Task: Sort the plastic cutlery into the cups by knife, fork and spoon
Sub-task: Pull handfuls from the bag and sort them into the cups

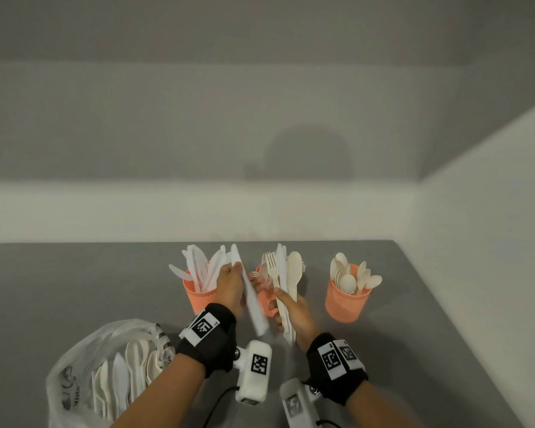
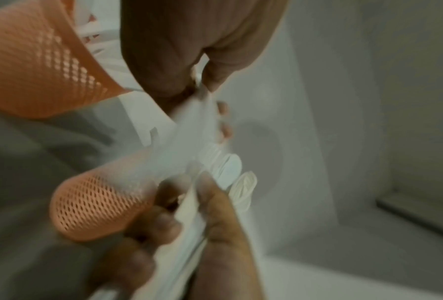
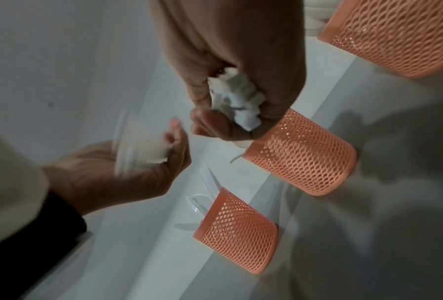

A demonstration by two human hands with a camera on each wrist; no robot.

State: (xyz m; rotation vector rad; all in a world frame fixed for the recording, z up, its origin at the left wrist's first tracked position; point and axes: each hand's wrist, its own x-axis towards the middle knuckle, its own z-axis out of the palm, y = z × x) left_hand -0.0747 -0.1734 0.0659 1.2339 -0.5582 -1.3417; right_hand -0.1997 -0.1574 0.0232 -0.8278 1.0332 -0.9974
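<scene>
Head view: cups (image 1: 346, 299) look well filled; we pinch a knife (image 1: 250, 291) in our left hand (image 1: 230, 287), right hand (image 1: 294, 310) clutching a mixed bundle (image 1: 286, 282), bag (image 1: 105, 369) at lower left unsorted

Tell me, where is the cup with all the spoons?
In the head view, the spoon cup stands on the grey table at the right end of the row of three orange cups, right of the right hand.

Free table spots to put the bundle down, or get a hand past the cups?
Bare table left of the knife cup, above the bag. Also the right strip below the spoon cup. Crowded: left hand and right hand fill the front of the middle cup.
</scene>
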